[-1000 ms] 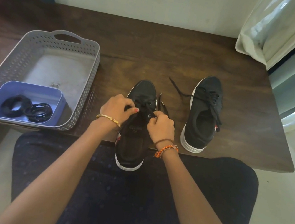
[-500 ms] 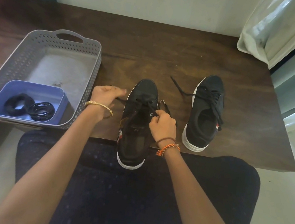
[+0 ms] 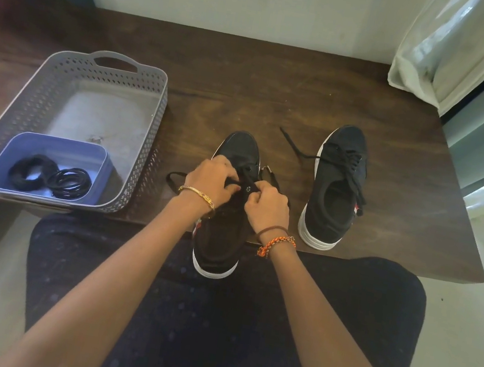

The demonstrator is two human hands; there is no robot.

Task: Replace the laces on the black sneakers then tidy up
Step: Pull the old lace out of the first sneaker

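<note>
Near sneaker overhanging worktop edge: both grips, left hand and right hand, pinch its limp, light lace beside the eyelets; take hold near the stiff tip.

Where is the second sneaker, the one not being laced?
In the head view the second sneaker stands on the table toward the right, toe pointing away, just right of the right hand. Its loose lace trails left.

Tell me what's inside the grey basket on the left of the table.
The grey basket holds a blue tub at its near end, with coiled black laces inside. The rest shows bare floor with a small speck. Anything beneath the tub is covered.
</note>
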